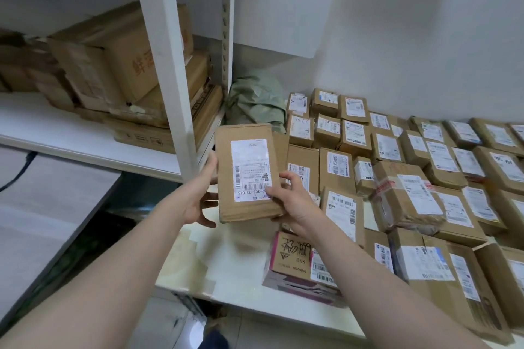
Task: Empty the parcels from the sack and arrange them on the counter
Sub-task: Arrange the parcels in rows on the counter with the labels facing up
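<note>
I hold a flat brown cardboard parcel with a white shipping label, label up, above the left end of the white counter. My left hand grips its left edge and underside. My right hand grips its lower right corner, thumb on the label. Several labelled brown parcels lie in rows across the counter to the right. A pink-and-brown shoe box lies near the counter's front edge under my right forearm. A crumpled green sack sits at the counter's back left corner.
A white shelf rack stands to the left, its post close to the held parcel, with large cardboard boxes stacked on it. A white wall runs behind the counter. A grey surface lies lower left.
</note>
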Demonstrator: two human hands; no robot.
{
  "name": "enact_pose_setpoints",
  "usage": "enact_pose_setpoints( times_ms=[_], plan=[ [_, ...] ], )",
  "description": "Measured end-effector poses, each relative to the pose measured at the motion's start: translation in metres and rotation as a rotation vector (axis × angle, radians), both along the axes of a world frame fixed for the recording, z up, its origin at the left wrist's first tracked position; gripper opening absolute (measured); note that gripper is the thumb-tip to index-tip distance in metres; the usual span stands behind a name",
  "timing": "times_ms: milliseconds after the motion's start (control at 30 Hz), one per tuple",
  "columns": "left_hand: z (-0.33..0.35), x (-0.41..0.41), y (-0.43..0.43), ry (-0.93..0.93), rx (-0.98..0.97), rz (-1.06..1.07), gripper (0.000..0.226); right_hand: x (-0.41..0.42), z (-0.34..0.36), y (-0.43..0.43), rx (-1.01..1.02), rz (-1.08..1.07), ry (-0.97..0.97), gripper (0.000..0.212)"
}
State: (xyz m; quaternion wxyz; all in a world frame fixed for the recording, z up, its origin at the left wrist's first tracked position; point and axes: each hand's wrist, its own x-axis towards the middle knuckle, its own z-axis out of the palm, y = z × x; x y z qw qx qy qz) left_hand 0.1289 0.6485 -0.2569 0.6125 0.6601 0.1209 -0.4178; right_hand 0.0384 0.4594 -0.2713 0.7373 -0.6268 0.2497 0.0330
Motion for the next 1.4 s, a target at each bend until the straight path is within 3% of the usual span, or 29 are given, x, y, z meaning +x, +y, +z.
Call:
enact_pose_setpoints(
  times_ms=[67, 200, 367, 467, 500, 633, 800, 900, 1067, 1100, 1267, 1400],
  plan=[
    [-0.003, -0.005, 0.002, 0.012, -0.054, -0.015, 0.072, 0.004, -0.002, 0.007, -0.071, 0.025, -0.046, 0.041],
    [-0.033, -0.017, -0.008, 0.101, -0.22, 0.195, 0.059, 0.013, 0.003, 0.004, -0.169, -0.058, -0.096, 0.022],
    [-0.06, -0.03, -0.025, 0.131, -0.108, 0.212, 0.052, 0.016, -0.001, -0.013, -0.321, -0.076, 0.005, 0.015],
    [-0.073, -0.014, -0.018, -0.016, 0.041, 0.518, 0.112, 0.013, -0.009, -0.016, -0.379, -0.106, 0.089, 0.039],
    [-0.077, -0.007, -0.011, -0.116, 0.111, 0.549, 0.123, 0.011, -0.011, -0.015, -0.365, -0.101, 0.127, 0.044],
    [-0.087, 0.014, 0.008, -0.332, 0.234, 0.334, 0.091, 0.006, -0.018, -0.008, -0.239, 0.016, 0.214, 0.05],
    [-0.082, 0.012, 0.005, -0.496, 0.478, 0.199, 0.072, 0.015, -0.021, 0.002, -0.38, 0.147, 0.155, 0.071],
    [-0.079, 0.014, 0.007, -0.54, 0.526, 0.219, 0.09, 0.014, -0.013, 0.007, -0.385, 0.227, 0.137, 0.086],
    [-0.08, 0.023, 0.014, -0.416, 0.455, 0.093, 0.152, 0.015, -0.018, 0.007, -0.498, 0.357, 0.212, 0.097],
    [-0.078, 0.02, 0.012, -0.417, 0.473, 0.078, 0.149, 0.016, -0.022, 0.007, -0.513, 0.343, 0.232, 0.094],
    [-0.072, 0.012, 0.008, -0.601, 0.595, 0.214, 0.076, 0.022, -0.03, 0.0, -0.55, 0.177, 0.284, 0.067],
    [-0.082, 0.01, 0.007, -0.534, 0.575, 0.178, 0.065, 0.022, -0.03, -0.002, -0.652, 0.128, 0.261, 0.061]
  ],
)
